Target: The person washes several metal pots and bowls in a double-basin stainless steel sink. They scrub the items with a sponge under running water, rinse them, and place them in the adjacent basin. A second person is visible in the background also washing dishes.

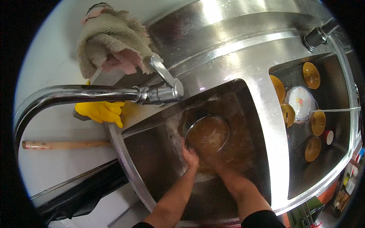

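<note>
In the left basin of a steel sink (159, 159), murky brown water surrounds a round thin-rimmed vessel (208, 134), probably a metal bowl; its lower part is hidden. My left hand (190, 157) grips the vessel's near left rim, thumb lying along the edge. Close by on the right, my right hand (211, 161) is blurred and partly lost in the brown water at the near rim. Its fingers cannot be made out, nor whether they hold anything.
A chrome faucet (108, 93) reaches leftward, with yellow rubber gloves (99, 112) beneath it. Above hangs a beige towel (114, 40). The right basin holds several amber bowls (311, 75), stacked white dishes (299, 104) and a small red-and-white item (329, 137), under a thin water stream (336, 109).
</note>
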Demonstrator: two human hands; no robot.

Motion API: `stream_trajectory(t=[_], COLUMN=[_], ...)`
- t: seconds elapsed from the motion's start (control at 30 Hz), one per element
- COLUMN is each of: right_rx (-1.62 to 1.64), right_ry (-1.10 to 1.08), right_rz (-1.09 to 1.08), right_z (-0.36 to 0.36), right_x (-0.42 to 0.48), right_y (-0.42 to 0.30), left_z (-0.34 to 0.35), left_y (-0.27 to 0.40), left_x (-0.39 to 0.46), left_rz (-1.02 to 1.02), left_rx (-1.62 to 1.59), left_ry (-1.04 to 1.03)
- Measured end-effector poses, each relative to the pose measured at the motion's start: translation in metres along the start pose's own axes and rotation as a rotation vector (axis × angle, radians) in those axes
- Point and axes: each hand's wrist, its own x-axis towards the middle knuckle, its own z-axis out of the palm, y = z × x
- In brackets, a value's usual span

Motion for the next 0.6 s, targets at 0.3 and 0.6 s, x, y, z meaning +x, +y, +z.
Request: stream_trajectory(t=[0.3, 0.6], right_rx=[0.317, 0.296], right_ry=[-0.190, -0.171], right_rz=[0.206, -0.011], right_z=[-0.049, -0.001], right_x=[0.007, -0.005], right_y=[-0.002, -0.027], left_z=[-0.035, -0.035], left_y=[0.077, 0.011], left_x=[0.061, 0.031], left_rz=[0.076, -0.298], left_rx=[0.615, 0.801], left_ry=[-0.337, -0.216])
